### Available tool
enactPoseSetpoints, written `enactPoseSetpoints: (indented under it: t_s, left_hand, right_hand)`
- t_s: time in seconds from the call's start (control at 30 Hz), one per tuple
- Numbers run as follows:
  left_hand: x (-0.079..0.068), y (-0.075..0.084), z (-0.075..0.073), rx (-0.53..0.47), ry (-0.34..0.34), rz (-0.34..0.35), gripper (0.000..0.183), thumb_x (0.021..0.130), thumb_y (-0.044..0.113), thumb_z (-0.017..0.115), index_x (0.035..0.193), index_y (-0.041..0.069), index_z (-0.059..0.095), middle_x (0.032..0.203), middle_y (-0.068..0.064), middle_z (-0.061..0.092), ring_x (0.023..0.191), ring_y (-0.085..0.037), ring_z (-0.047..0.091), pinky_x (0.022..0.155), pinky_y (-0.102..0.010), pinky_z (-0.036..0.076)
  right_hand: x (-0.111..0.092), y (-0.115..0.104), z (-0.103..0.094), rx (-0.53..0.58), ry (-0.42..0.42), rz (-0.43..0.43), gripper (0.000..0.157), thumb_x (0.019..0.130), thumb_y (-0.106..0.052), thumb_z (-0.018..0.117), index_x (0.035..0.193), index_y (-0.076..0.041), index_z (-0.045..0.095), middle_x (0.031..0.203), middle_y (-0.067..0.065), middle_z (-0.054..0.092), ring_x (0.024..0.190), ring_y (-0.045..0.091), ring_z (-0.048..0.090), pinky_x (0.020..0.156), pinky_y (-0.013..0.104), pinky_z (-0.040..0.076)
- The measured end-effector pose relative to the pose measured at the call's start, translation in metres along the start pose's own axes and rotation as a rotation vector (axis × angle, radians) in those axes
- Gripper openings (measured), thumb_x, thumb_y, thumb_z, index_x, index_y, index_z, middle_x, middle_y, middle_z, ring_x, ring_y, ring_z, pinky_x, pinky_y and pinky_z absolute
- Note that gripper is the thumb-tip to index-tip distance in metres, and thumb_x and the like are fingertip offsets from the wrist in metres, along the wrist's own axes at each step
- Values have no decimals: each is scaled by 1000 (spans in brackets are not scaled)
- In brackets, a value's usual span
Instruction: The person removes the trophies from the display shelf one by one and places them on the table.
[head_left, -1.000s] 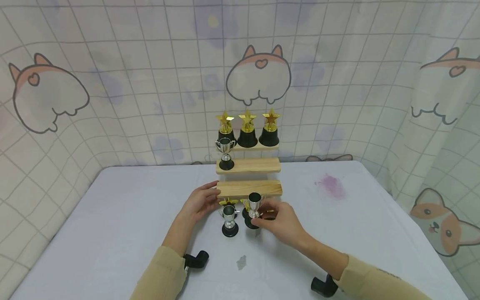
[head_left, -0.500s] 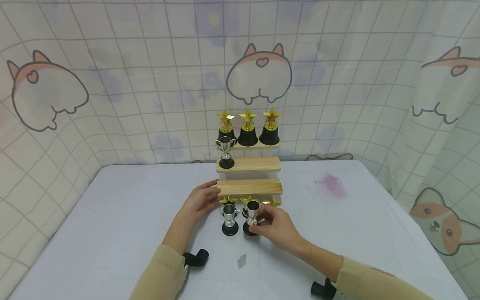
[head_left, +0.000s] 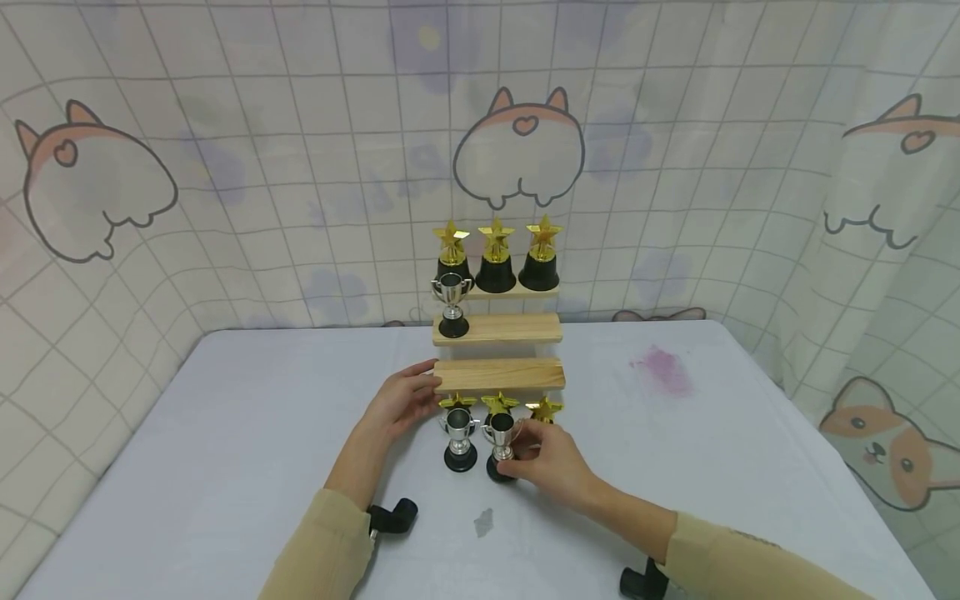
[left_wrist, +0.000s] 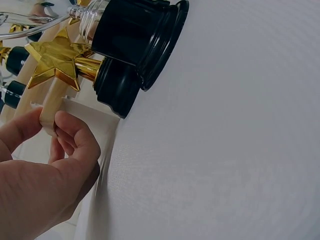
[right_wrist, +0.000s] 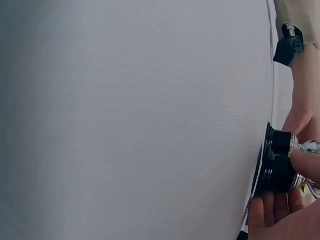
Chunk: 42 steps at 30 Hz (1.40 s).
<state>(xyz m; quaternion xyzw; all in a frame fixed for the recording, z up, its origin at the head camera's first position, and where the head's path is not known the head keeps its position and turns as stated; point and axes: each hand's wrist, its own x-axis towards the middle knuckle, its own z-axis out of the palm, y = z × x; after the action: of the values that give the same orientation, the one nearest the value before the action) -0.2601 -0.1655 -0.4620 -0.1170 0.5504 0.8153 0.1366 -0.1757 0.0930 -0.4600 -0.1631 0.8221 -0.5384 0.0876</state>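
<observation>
Head view: right hand (head_left: 551,465) is holding the silver cup (head_left: 502,427) low, grip narrow round stem and black base (right_wrist: 280,175), probably for control where it's meeting the worktop (head_left: 285,467). Right wrist view is showing the base down at the surface; can't tell whether it's bearing full weight.

Location: cup is sitting just right of the second cup (head_left: 458,425), in front of the middle star trophy (head_left: 498,405). Spacing is looking deliberate, one cup per star, likely for an even row.

Left hand (head_left: 405,404) is pinching the left end of the front board (head_left: 498,376), thumb against fingers, probably steadying it while the other hand is working close by.

Orientation: silver cup is pointing mouth up, long axis near vertical, handles spreading left and right. Second cup is standing parallel. Third cup (head_left: 452,292) is standing upright too, left end of the middle board (head_left: 517,328).
</observation>
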Motion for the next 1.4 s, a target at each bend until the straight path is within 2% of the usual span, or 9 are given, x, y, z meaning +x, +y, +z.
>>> enactPoseSetpoints:
  t_s: [0.43,0.9,1.4]
  left_hand:
    - [-1,0,1,4,11,-4,58,98,-4,58,154,-1,40,141,-21,48,92,-15,60,71,-24,51]
    - [0,-1,-1,-12,2,2,58,98,-5,56,153,-2,39,137,-21,47,89,-15,60,70,-24,51]
    - [0,-2,0,0,4,9,58,98,-5,56,154,-3,38,137,-21,47,91,-15,60,72,-24,51]
  right_hand:
    - [3,0,3,-72,22,-24,28,75,-1,87,94,-3,65,86,2,68,79,13,66,72,25,56]
    - [10,0,6,-133,35,-58,29,76,-1,87,95,-5,66,85,0,68,80,12,67,74,24,55]
    - [10,-4,5,-148,40,-80,31,78,0,86,100,-5,65,89,3,68,84,20,70,76,29,58]
